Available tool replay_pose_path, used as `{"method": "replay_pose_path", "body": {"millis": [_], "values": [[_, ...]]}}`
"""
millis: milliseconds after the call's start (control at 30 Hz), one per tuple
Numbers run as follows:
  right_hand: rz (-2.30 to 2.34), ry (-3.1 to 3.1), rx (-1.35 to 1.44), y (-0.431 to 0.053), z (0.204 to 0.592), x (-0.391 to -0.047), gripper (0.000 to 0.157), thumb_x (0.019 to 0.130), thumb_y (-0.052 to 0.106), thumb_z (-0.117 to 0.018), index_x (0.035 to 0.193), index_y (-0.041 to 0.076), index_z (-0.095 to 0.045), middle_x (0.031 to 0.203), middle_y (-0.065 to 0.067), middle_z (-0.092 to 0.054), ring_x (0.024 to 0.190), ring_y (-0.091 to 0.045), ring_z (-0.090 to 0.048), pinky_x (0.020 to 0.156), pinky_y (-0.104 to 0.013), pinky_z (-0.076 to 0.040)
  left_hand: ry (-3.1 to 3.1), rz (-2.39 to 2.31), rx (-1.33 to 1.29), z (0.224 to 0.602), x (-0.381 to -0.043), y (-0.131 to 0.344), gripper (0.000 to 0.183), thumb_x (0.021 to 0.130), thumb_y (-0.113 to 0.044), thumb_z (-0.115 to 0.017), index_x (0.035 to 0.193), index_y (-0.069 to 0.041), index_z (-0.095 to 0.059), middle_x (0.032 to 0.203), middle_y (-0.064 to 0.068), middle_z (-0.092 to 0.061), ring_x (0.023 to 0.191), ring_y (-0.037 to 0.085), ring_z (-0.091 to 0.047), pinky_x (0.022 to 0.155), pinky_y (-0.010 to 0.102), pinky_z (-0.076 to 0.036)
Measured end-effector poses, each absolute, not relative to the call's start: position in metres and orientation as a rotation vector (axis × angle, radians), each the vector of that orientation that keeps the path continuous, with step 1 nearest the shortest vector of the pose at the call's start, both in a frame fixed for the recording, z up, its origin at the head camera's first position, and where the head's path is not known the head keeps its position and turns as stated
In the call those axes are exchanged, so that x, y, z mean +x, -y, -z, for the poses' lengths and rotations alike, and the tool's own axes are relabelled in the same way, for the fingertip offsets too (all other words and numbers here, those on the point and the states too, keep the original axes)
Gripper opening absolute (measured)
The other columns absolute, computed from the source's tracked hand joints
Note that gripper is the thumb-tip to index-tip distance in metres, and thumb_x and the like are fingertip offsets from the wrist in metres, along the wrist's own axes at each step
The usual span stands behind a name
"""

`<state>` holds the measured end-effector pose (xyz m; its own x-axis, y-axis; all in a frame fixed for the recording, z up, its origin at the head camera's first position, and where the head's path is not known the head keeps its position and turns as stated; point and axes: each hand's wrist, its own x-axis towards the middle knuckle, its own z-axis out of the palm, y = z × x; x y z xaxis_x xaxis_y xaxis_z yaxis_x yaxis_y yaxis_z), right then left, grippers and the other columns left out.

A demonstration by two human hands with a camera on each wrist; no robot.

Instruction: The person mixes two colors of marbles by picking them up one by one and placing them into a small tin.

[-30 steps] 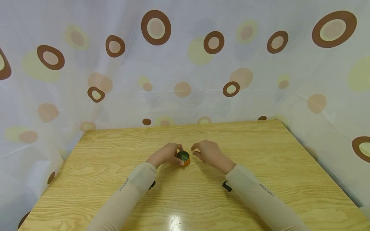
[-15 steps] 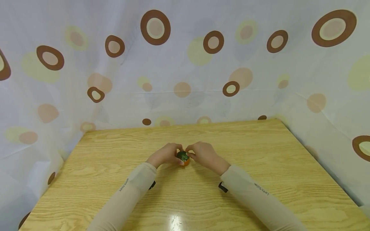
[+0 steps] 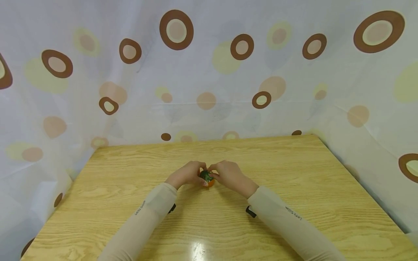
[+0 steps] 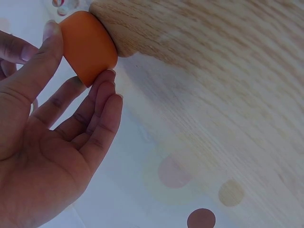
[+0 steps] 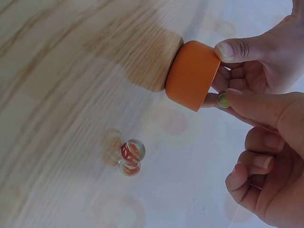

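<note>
A small round orange bowl (image 3: 211, 183) with a dark green inside stands on the wooden table. My left hand (image 3: 188, 174) grips it from the left; in the left wrist view its thumb and fingers press opposite sides of the orange wall (image 4: 90, 47). My right hand (image 3: 231, 174) reaches over the bowl's right rim. In the right wrist view, that hand (image 5: 278, 142) pinches a small green glass marble (image 5: 223, 99) between thumb and a finger, just off the rim. Its other fingers are curled. The bowl's contents are mostly hidden by my hands.
Clear glass marbles with red swirls (image 5: 133, 151) lie close together on the tabletop near the bowl. The glossy wooden table (image 3: 209, 217) reaches back to a white curtain (image 3: 209, 72) with brown and yellow circles, which also hangs at both sides.
My right hand has moved left from beside the bowl to over its rim, then stayed nearly still. My left hand keeps its grip on the bowl in the same place.
</note>
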<state>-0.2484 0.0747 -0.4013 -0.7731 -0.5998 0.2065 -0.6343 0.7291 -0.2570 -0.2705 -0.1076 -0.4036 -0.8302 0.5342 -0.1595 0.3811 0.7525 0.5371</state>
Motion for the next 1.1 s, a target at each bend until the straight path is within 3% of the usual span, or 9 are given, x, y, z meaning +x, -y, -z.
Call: {"method": "replay_pose_path", "body": {"millis": [833, 1100], "values": [[-0.439, 2.854, 0.889, -0.09, 0.398, -0.25, 0.017, 0.091, 0.017, -0.068, 0.106, 0.01, -0.073, 0.093, -0.007, -0.072, 0.066, -0.016, -0.062, 0.053, -0.027, -0.047, -2.653, -0.699, 0.709, 0.402, -0.27, 0.107, 0.037, 0.081, -0.019, -0.08, 0.11, -0.004, -0.062, 0.089, 0.007, -0.061, 0.073, 0.018, -0.054, 0.067, 0.03, -0.046], [-0.491, 2.946, 0.834, -0.099, 0.396, -0.252, 0.021, 0.093, 0.016, -0.065, 0.111, 0.007, -0.07, 0.055, 0.003, -0.06, 0.041, -0.004, -0.05, 0.048, -0.025, -0.044, -2.661, -0.689, 0.688, 0.402, -0.27, 0.106, 0.041, 0.08, -0.021, -0.08, 0.113, -0.005, -0.062, 0.085, 0.006, -0.059, 0.074, 0.018, -0.054, 0.069, 0.032, -0.047]]}}
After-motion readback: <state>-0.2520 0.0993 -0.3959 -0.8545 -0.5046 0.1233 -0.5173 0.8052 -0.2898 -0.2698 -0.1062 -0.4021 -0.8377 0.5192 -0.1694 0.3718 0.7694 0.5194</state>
